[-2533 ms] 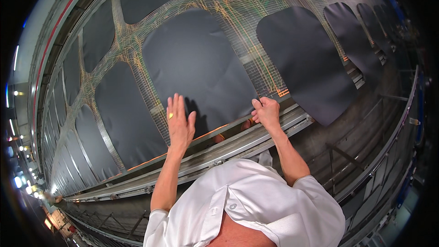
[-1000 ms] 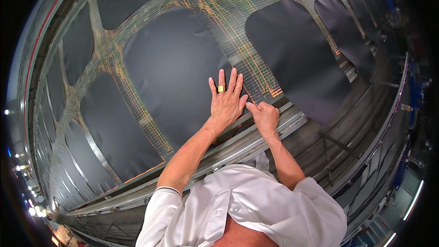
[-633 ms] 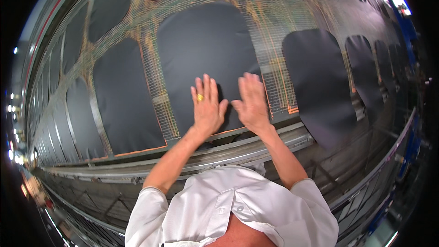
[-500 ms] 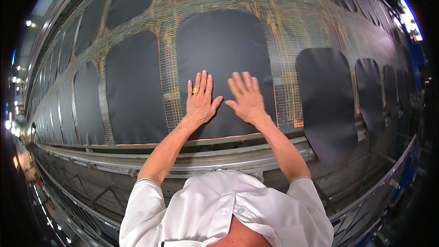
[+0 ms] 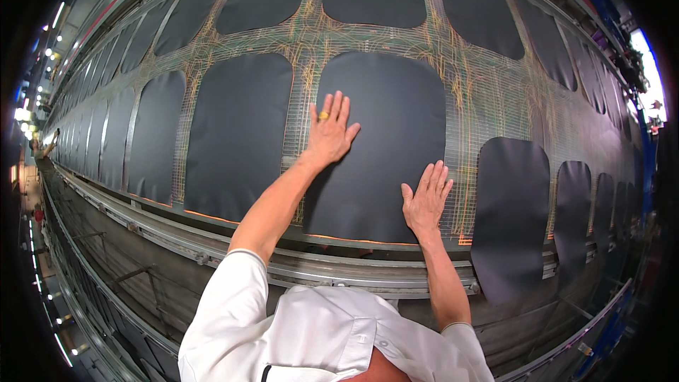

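A black sheet panel (image 5: pixel 382 120) with rounded far corners lies nearly flat on a table surface (image 5: pixel 495 102) marked with a dense grid of orange, green and pale lines. My left hand (image 5: pixel 331 134) rests open on the panel's upper left part, a ring on one finger. Near its lower right edge lies my right hand (image 5: pixel 427 201), palm down with the fingers stretched out. Neither hand holds anything.
Another black panel (image 5: pixel 240 134) lies to the left, with several more in rows beyond. A panel (image 5: pixel 513 219) on the right hangs over the table's near edge. A metal rail (image 5: pixel 311 263) runs along that edge. Far left, another person's arm (image 5: pixel 51 143) shows.
My left hand has slid farther up the panel. My right hand has shifted right and nearer, to the panel's lower right edge. The whole view has shifted too.
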Tool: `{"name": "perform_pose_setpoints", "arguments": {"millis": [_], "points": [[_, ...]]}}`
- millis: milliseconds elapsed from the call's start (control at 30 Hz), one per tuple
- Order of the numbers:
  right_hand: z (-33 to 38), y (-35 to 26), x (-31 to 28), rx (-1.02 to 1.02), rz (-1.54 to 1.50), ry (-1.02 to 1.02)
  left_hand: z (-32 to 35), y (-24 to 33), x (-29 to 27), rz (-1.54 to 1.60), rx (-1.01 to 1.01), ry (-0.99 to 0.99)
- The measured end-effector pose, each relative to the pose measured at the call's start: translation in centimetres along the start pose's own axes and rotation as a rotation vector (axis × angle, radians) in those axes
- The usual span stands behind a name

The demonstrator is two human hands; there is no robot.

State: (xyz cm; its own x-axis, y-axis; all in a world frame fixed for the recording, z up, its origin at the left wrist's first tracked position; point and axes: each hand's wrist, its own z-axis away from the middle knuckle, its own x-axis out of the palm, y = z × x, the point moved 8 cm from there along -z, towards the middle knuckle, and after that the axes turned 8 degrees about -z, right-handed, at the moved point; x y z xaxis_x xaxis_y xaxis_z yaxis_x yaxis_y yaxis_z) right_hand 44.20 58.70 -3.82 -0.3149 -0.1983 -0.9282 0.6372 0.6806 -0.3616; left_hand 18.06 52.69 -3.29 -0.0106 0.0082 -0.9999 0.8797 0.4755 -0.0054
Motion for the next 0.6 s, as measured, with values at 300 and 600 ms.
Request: {"name": "perform_pose_setpoints", "arguments": {"millis": [300,600], "points": [[-0.7,0.0,-0.3,0.099,0.072,-0.069,6.9,-1.2,0.7,-0.020,-0.051,-0.037],[6.8,-10.7,4.0,-0.348,-0.307,-0.138,20.7,2.4,0.5,0.011,0.030,-0.149]]}}
